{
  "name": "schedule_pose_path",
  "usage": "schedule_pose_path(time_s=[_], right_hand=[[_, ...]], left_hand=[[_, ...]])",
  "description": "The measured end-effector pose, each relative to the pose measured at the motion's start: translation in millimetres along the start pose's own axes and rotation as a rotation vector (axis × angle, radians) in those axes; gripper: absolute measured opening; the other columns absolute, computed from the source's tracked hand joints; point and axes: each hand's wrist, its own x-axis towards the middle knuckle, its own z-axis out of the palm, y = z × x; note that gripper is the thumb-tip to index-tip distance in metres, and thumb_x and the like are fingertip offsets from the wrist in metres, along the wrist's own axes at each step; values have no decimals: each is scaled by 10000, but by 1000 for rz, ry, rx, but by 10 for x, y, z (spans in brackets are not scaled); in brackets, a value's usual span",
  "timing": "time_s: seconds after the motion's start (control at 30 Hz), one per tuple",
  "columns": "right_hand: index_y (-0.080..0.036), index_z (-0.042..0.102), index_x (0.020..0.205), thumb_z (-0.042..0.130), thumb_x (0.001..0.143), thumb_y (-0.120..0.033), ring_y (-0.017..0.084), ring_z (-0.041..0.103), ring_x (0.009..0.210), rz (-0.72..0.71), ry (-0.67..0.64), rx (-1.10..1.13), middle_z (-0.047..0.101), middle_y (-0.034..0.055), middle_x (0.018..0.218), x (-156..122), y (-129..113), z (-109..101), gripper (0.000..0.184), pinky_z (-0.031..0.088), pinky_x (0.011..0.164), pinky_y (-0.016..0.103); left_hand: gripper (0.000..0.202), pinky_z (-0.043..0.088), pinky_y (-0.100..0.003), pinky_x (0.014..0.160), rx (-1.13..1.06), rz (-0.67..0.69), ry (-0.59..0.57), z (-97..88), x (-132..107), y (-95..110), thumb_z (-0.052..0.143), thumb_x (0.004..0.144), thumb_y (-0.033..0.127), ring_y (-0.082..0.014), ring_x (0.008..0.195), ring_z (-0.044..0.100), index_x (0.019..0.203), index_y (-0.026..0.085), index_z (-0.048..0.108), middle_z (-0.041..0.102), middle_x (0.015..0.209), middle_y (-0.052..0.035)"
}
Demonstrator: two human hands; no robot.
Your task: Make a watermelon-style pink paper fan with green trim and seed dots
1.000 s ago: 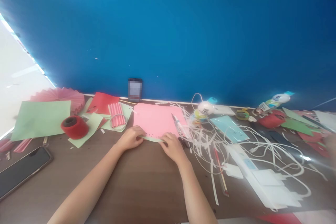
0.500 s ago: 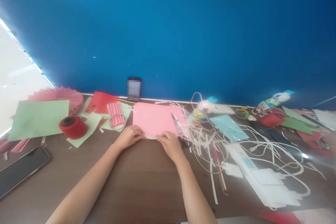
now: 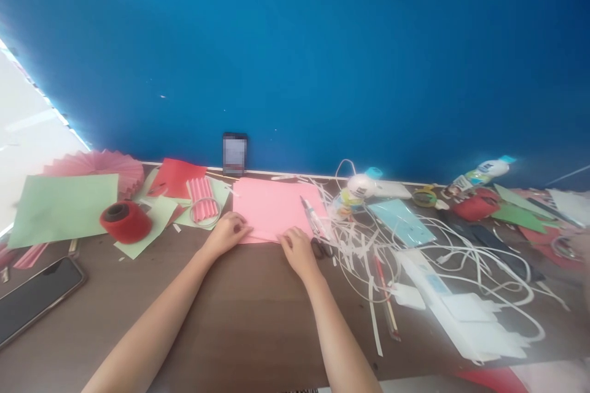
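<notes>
Two hands are working apart: the left hand point(image 3: 229, 230) and right hand point(image 3: 297, 247) are pressing fingertips onto the near edge of the pink sheet point(image 3: 274, 204), seemingly holding down a crease; a pinch cannot be confirmed. Thin, matte and rectangular, the sheet is lying flat mid-table point(image 3: 249, 319).

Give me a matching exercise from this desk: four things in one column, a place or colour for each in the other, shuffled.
1. pink sheet
2. tape roll
3. green sheet
4. flat phone

A. near left corner of the table
B. red
C. near edge touched by the left hand and right hand
D. far left, beside the pleated fan

Pairs: 1-C, 2-B, 3-D, 4-A.
</notes>
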Motion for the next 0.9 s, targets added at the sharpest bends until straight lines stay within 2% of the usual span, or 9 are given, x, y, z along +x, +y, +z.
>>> schedule_pose_path(time_s=[0.13,0.3,0.5,0.57,0.77,0.9], right_hand=[[-205,409,587,456,834,-291,162,449,635,42,49,10,455,10,631,11,12,66,266,358,611,282],[-202,417,624,474,814,-292,152,465,641,82,95,45,463,32,755,3,50,126,218,386,593,279],[-192,463,723,455,829,-264,168,487,692,99,58,29,492,39,786,10,14,108,129,401,641,299],[-186,486,781,460,831,-263,181,495,724,87,49,6,519,46,800,13,3,95,95,395,674,317],[-196,530,750,478,830,-314,208,491,777,14,48,-52,563,51,786,6,3,30,152,374,713,347],[-201,550,803,553,785,-360,204,515,843,-28,58,97,578,45,836,-2,-8,-18,161,399,767,349]], left_hand=[[308,397,-329,769,55,-28,53,55,14,-34,542,759,404,-198,826,516,560,177,485,592,824,-62],[295,394,-329,743,108,-33,78,100,26,-36,525,773,392,-191,783,495,577,175,481,555,766,-47],[199,395,-334,744,164,-33,75,94,18,-48,536,772,366,-201,802,477,759,167,540,541,805,-47],[188,391,-338,764,162,-11,63,96,21,-56,530,778,356,-203,825,475,769,169,547,543,837,-52],[154,382,-322,785,56,24,19,73,19,-30,501,797,319,-202,887,486,739,177,512,564,889,-50],[161,395,-264,676,-153,-57,-14,-1,3,49,456,820,338,-146,724,517,779,186,483,571,791,-6]])
